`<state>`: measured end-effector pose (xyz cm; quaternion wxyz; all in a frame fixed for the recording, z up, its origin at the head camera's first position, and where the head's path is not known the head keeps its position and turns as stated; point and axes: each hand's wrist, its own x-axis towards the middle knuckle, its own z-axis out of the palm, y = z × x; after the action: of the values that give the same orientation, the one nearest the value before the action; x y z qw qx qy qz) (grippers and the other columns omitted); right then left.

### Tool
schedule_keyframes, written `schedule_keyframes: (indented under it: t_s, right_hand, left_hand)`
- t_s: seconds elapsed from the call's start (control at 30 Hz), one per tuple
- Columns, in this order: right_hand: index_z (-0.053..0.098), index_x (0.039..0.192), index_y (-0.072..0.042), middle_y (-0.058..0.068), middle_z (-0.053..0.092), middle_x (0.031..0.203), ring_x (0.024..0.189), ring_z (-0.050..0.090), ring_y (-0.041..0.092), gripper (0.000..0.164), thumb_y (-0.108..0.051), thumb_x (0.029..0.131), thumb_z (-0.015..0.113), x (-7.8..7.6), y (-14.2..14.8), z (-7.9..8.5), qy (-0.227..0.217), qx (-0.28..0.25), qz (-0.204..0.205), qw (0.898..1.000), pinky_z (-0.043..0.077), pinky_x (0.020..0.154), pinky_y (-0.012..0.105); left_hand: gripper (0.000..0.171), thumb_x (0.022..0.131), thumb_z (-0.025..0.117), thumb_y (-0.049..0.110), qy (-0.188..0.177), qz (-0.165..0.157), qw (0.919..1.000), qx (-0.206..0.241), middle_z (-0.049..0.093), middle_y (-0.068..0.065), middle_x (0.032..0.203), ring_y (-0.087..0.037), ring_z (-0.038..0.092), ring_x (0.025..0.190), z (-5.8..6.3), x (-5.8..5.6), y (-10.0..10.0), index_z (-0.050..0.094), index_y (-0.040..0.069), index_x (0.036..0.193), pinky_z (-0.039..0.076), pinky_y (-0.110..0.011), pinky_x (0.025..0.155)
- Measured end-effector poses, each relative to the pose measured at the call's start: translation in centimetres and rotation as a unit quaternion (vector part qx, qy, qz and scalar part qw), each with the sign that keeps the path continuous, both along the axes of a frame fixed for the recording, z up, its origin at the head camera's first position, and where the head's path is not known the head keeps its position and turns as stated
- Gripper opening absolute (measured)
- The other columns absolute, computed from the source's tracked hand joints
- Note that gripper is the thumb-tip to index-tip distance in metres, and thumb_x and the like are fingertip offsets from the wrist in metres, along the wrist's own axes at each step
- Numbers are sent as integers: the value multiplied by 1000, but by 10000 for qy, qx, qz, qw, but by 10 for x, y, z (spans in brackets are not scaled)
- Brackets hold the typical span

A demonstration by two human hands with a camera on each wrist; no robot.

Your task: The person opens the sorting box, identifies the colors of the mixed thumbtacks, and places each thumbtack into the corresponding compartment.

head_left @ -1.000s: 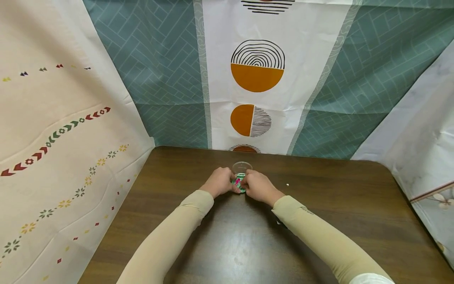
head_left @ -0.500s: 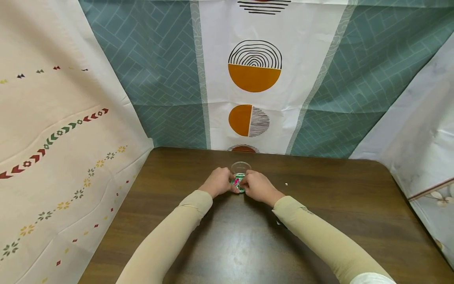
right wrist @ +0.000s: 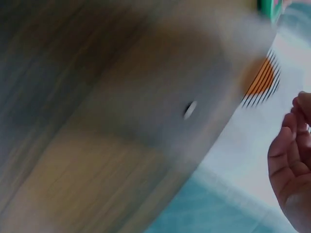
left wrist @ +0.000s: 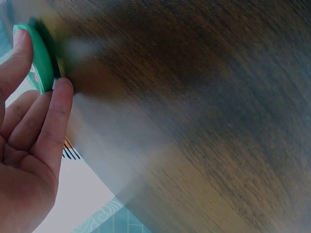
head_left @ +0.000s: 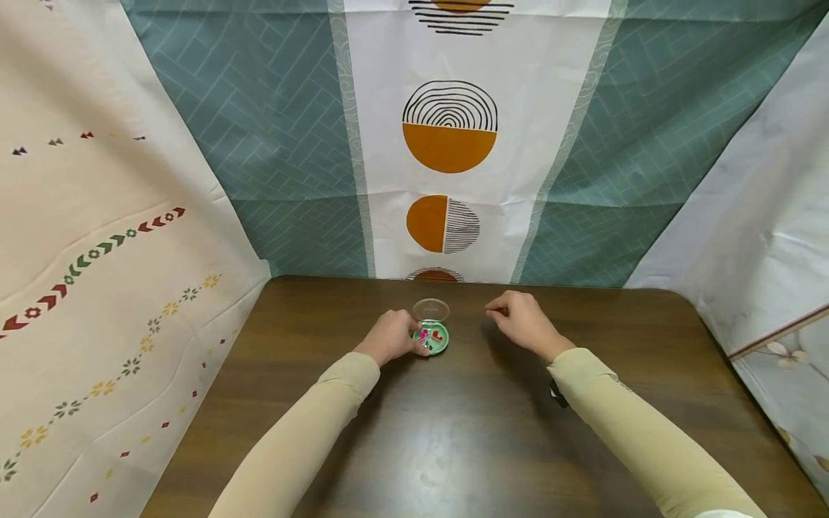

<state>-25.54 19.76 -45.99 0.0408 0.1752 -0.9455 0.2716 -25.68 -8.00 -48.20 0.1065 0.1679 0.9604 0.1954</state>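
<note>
My left hand (head_left: 391, 337) grips the left edge of a small round green case (head_left: 444, 347) on the table. In the left wrist view, the thumb is on one side of the green case (left wrist: 44, 63) and the fingers on the other. Its clear round lid (head_left: 431, 309) stands raised at the back. Small pink and red pieces (head_left: 437, 335) lie inside. My right hand (head_left: 523, 322) hovers to the right of the case, fingers curled and thumb near the fingertips. Nothing shows between them. In the right wrist view, a tiny white piece (right wrist: 190, 109) lies on the table, away from that hand.
The dark wooden table (head_left: 414, 432) ends at a hanging patterned cloth (head_left: 447, 144) behind the case. A cream cloth (head_left: 129, 288) hangs on the left, a pale one (head_left: 764, 237) on the right. A small black device (head_left: 557, 394) shows beneath the right sleeve.
My right hand has left the case and moved right, uncovering the pieces inside. My left hand keeps its grip on the case. The head view has shifted slightly.
</note>
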Motion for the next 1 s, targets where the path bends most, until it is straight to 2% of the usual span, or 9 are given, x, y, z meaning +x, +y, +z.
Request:
schedule_keyframes:
  t_s: [0.2,0.4,0.57,0.77,1.0]
  right_hand:
    - [73,101,-8,6,72,97,84,66,20,18,-17,87,66,0,40,-8,-534,61,-461,9975,54,71,37]
    - [74,94,-8,7,72,92,85,66,21,14,-15,85,67,8,55,-19,-761,307,-491,9954,53,73,38]
    - [74,92,-9,4,72,90,84,65,19,11,-13,84,68,10,52,-28,-667,542,-297,9959,53,73,38]
    - [74,90,-10,4,72,90,83,66,20,10,-14,83,69,12,45,-30,-442,888,-22,9951,52,75,39]
    - [73,83,-11,0,70,83,77,64,17,5,-14,82,70,12,44,-31,-206,1301,-4,9913,52,73,39]
  left_hand:
    - [61,64,81,47,9,26,10000,24,68,0,115,-20,62,105,-3,0,-5,70,12,113,49,-34,90]
    - [61,64,81,48,-14,59,10000,-9,68,0,114,-20,62,104,-4,0,-5,70,12,113,49,-35,90]
    - [61,64,81,47,-66,106,9999,-33,68,0,114,-20,62,104,-3,0,-4,70,12,113,49,-35,91]
    - [61,65,81,47,-83,118,9999,-18,68,0,115,-20,61,106,-2,2,-1,70,12,113,49,-35,92]
    - [61,65,81,46,-75,61,10000,3,67,0,116,-20,61,108,0,1,1,69,12,114,49,-35,92]
